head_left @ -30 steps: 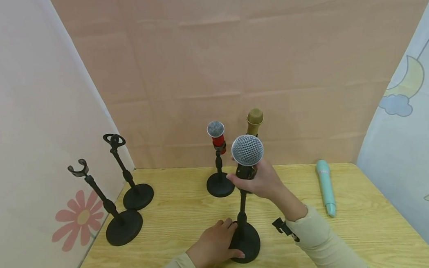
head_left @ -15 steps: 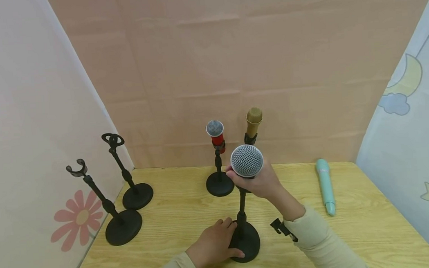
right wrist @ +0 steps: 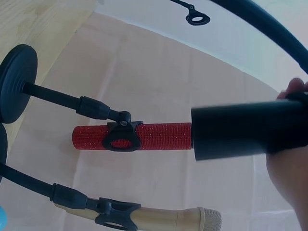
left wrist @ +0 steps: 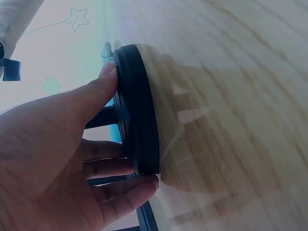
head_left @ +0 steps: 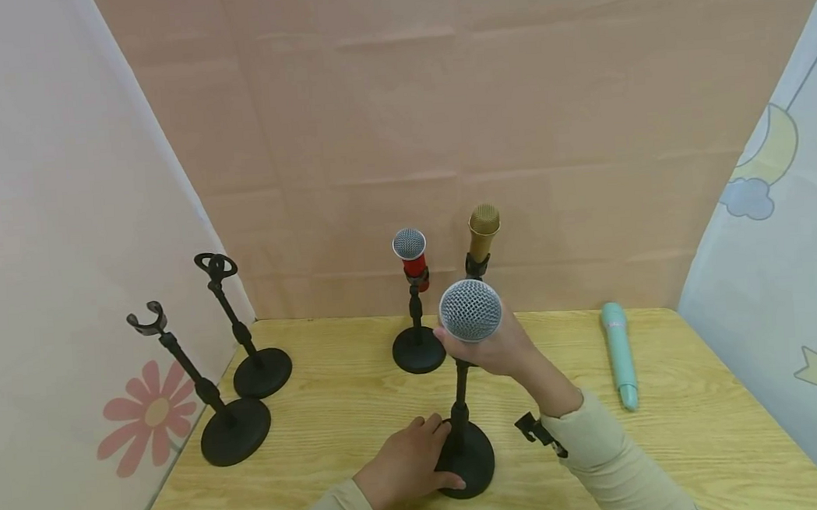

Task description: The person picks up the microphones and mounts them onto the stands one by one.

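Observation:
My right hand [head_left: 504, 344] grips a black microphone [head_left: 471, 310] at the top of the nearest black stand [head_left: 463, 411]. Its silver mesh head faces up toward the head camera and hides most of the handle. In the right wrist view the black handle [right wrist: 236, 131] juts out from the fingers. Low on the same stand, my left hand [head_left: 406, 464] holds the round base. From the left wrist view, the thumb lies on top of the base [left wrist: 137, 110] and the fingertips reach its edge close to the tabletop.
Behind stand a red microphone [head_left: 415, 265] and a gold microphone [head_left: 483, 239], each in a stand. Two bare stands, one with a C-shaped clip [head_left: 150, 324] and one with a looped holder [head_left: 216, 267], are at left. A turquoise microphone [head_left: 620, 355] lies at right.
The black microphone's head has tipped down toward me and sunk slightly, uncovering more of the gold microphone and its clip. The left hand has stayed on the base.

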Action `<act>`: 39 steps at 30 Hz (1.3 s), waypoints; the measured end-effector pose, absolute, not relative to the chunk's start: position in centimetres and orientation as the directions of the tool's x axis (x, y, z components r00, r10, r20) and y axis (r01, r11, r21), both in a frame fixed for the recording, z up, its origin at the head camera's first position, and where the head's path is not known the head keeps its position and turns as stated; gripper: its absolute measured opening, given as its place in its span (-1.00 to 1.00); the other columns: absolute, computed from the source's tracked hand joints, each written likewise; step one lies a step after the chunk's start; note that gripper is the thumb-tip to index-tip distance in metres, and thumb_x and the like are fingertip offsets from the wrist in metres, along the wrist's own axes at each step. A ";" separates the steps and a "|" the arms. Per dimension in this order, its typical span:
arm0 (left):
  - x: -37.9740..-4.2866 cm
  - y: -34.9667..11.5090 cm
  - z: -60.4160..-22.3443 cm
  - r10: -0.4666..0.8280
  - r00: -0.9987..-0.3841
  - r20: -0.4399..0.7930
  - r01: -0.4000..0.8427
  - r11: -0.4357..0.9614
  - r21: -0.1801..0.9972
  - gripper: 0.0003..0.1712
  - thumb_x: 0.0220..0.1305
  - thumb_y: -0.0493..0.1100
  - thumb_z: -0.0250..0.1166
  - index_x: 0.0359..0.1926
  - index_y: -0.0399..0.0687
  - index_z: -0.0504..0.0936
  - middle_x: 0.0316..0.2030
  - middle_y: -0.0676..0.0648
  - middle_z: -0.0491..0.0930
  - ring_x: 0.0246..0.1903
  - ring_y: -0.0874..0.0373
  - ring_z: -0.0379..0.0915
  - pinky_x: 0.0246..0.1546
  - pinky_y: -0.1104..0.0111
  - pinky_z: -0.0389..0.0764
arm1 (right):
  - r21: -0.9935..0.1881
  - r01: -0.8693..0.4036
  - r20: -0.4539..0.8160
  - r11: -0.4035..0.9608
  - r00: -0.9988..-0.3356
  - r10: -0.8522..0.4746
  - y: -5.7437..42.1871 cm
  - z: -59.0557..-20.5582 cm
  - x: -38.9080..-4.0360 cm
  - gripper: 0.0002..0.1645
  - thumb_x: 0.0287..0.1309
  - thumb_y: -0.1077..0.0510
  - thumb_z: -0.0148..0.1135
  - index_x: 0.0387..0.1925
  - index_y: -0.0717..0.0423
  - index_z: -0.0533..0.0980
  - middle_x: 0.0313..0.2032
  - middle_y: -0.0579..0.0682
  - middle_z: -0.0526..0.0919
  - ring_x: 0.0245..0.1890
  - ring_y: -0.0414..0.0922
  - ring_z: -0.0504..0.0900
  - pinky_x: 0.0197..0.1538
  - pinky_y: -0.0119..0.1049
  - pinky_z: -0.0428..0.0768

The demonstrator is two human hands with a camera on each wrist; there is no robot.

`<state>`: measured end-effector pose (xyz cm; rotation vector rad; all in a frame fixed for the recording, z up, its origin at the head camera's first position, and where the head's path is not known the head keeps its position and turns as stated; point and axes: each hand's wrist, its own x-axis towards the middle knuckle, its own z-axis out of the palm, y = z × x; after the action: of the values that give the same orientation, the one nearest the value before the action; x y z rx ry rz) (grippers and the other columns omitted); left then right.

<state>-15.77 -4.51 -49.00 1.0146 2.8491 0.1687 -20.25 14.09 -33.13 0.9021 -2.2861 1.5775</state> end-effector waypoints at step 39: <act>-15.9 -4.6 -49.0 0.624 -0.777 -0.084 0.606 0.777 0.172 0.01 0.12 0.56 0.24 0.38 -0.01 0.48 0.21 0.01 0.50 0.04 0.13 0.52 -0.10 0.31 0.68 | -0.622 -0.681 0.603 0.387 -0.732 -0.318 18.0 -35.3 -18.6 -0.08 0.04 0.30 0.51 0.43 0.04 0.31 0.28 0.00 0.51 0.30 -0.13 0.46 0.34 -0.05 0.45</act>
<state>-15.92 -4.64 -49.01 0.9850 2.8320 0.2042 -18.62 17.97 -35.32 0.8637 -2.2646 1.2864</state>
